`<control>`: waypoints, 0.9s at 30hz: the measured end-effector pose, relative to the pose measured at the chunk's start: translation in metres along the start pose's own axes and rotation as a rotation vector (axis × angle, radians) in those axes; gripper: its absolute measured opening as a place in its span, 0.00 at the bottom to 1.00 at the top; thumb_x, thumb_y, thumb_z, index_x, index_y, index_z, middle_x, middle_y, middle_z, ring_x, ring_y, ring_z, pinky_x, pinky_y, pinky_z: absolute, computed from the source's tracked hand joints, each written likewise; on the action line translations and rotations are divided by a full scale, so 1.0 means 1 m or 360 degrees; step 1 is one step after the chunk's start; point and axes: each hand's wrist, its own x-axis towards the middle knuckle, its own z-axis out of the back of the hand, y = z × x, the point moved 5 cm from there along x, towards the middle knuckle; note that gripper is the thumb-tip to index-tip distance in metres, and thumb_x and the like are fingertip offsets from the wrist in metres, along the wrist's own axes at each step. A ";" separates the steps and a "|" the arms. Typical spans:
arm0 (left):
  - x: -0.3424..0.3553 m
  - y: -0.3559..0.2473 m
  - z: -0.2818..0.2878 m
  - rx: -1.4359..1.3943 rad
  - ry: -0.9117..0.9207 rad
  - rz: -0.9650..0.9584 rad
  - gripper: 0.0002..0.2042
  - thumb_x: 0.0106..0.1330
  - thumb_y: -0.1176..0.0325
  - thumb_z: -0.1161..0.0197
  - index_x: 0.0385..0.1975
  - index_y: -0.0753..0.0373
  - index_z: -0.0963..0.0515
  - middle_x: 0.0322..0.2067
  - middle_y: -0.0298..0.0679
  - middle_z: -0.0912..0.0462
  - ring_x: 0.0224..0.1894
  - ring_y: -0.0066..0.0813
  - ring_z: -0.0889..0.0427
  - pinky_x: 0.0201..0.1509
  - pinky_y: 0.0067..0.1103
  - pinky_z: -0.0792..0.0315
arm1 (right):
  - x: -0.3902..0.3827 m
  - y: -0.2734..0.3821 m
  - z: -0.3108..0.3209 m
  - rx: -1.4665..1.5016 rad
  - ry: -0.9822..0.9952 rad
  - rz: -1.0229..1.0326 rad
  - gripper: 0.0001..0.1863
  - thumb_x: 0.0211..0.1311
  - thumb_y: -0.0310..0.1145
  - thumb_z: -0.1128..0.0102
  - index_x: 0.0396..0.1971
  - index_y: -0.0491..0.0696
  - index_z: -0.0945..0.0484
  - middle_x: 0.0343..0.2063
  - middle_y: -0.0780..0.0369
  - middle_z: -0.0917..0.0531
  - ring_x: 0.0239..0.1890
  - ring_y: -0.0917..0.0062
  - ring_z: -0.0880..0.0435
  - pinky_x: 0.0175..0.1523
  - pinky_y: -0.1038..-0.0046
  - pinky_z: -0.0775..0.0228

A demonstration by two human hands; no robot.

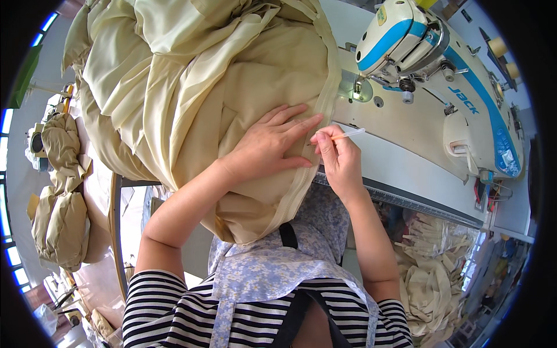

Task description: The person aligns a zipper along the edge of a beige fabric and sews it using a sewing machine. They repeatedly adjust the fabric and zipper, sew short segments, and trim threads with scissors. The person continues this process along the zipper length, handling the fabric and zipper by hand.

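One broad heap of beige fabric [203, 104] spreads over the left part of the white surface [418, 180] and hangs past its front edge toward the person's lap, its stitched right border running just beside the needle area of a white and blue sewing machine [476, 110]. Bent at the elbow, the left forearm slants in from the lower left; the right forearm rises more steeply from the lower right, leaning inward. Both hands work near that border. The left hand [270, 140] lies palm down, grasping nothing, fingers spread toward the upper right and thumb stretched toward the right hand [341, 159], pressed flat on the cloth. The right hand pinches a slim, clear-ended pen [351, 133] between thumb and forefinger, remaining fingers curled; its clear end points right, and whether its tip touches the fabric I cannot tell.
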 end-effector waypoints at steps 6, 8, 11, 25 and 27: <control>-0.001 -0.001 -0.001 -0.0014 -0.0005 0.0007 0.41 0.58 0.52 0.27 0.73 0.53 0.37 0.62 0.45 0.25 0.73 0.45 0.38 0.75 0.43 0.43 | 0.001 0.004 -0.001 -0.0084 0.0010 0.0093 0.12 0.77 0.35 0.46 0.36 0.43 0.22 0.26 0.63 0.18 0.27 0.81 0.20 0.35 0.77 0.27; -0.001 -0.002 0.000 -0.0023 -0.0012 0.0007 0.41 0.58 0.53 0.27 0.73 0.52 0.37 0.62 0.45 0.25 0.73 0.45 0.38 0.75 0.42 0.43 | 0.002 0.006 -0.002 -0.0079 0.0004 0.0119 0.12 0.77 0.35 0.46 0.36 0.43 0.22 0.26 0.63 0.18 0.28 0.80 0.19 0.35 0.77 0.27; 0.000 -0.002 0.001 -0.0017 0.0007 0.0022 0.41 0.58 0.53 0.27 0.73 0.53 0.37 0.63 0.45 0.25 0.73 0.44 0.38 0.75 0.42 0.43 | 0.002 0.006 -0.003 -0.0106 0.0011 0.0161 0.11 0.77 0.34 0.46 0.36 0.43 0.22 0.27 0.63 0.18 0.27 0.79 0.20 0.35 0.77 0.27; 0.050 0.012 0.016 0.0109 0.0000 0.0212 0.25 0.66 0.63 0.34 0.63 0.58 0.27 0.61 0.43 0.23 0.66 0.47 0.30 0.69 0.41 0.35 | -0.012 -0.002 0.040 0.0514 -0.0534 0.0027 0.12 0.78 0.35 0.47 0.39 0.41 0.22 0.33 0.65 0.19 0.30 0.88 0.28 0.38 0.83 0.34; 0.086 0.025 0.021 0.0202 -0.0159 0.0191 0.23 0.68 0.63 0.36 0.62 0.60 0.26 0.61 0.43 0.23 0.66 0.48 0.29 0.69 0.41 0.34 | -0.011 -0.002 0.038 0.0552 -0.0483 -0.0009 0.11 0.78 0.35 0.47 0.41 0.41 0.22 0.34 0.65 0.18 0.32 0.87 0.26 0.40 0.82 0.31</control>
